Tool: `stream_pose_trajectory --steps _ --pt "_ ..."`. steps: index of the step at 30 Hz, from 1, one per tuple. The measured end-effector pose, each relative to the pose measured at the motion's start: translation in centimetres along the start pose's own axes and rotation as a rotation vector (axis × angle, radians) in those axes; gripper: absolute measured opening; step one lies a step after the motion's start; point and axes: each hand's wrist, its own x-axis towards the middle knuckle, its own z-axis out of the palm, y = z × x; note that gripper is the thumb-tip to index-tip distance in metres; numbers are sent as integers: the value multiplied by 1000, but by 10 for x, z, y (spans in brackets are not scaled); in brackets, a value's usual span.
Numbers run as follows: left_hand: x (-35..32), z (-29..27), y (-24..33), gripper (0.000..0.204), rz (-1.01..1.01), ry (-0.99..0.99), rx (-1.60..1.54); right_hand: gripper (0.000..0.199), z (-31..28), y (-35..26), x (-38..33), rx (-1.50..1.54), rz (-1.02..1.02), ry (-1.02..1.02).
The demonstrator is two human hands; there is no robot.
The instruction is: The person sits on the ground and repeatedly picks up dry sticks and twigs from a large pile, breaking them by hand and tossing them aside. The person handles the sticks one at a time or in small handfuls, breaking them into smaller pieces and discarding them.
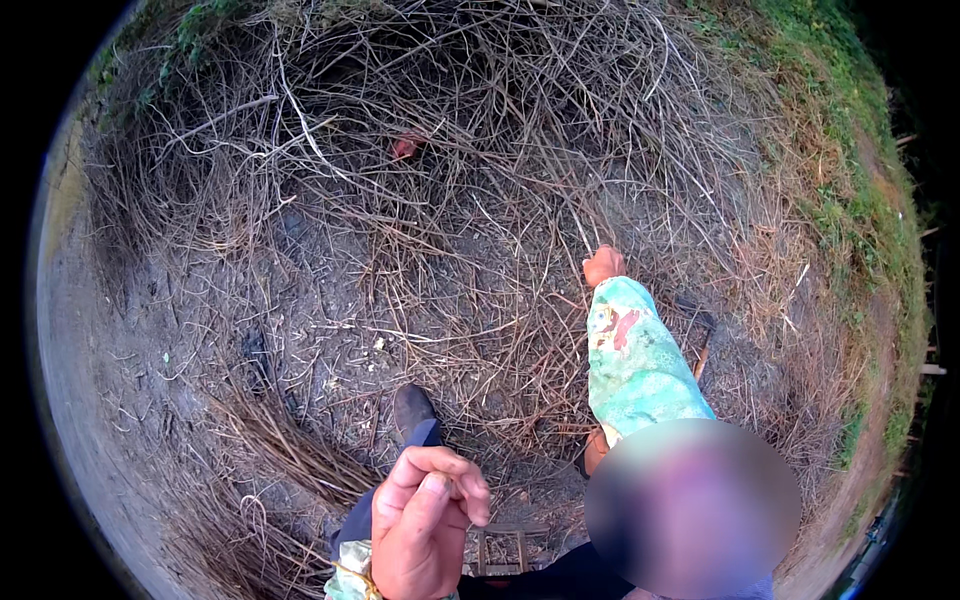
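My right hand point(604, 265), at the end of an outstretched arm in a green patterned sleeve point(640, 360), is closed at the lower edge of a large heap of thin dry branches point(520, 110). Thin twigs point(582, 232) run up from its fingers into the heap. Close to me, my left hand point(425, 515) is raised with the fingers curled and the thumb pressed against them. Whatever it may hold is hidden. Loose twigs point(480, 345) cover the ground between the two hands.
A bundle of thin sticks point(290, 450) lies at the left, near my dark shoe point(412, 410). A small wooden frame point(502, 548) stands below me. Something red point(407, 145) sits in the heap. Green grass point(850, 230) borders the right side. A blurred patch hides the lower right.
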Motion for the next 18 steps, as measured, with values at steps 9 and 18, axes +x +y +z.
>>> stream_pose_trajectory --steps 9,18 --pt "24 1 19 21 -97 -4 -112 50 14 -46 20 -133 -24 -55" --pt "19 -11 11 19 -44 12 -177 26 42 -68 12 1233 105 -410"
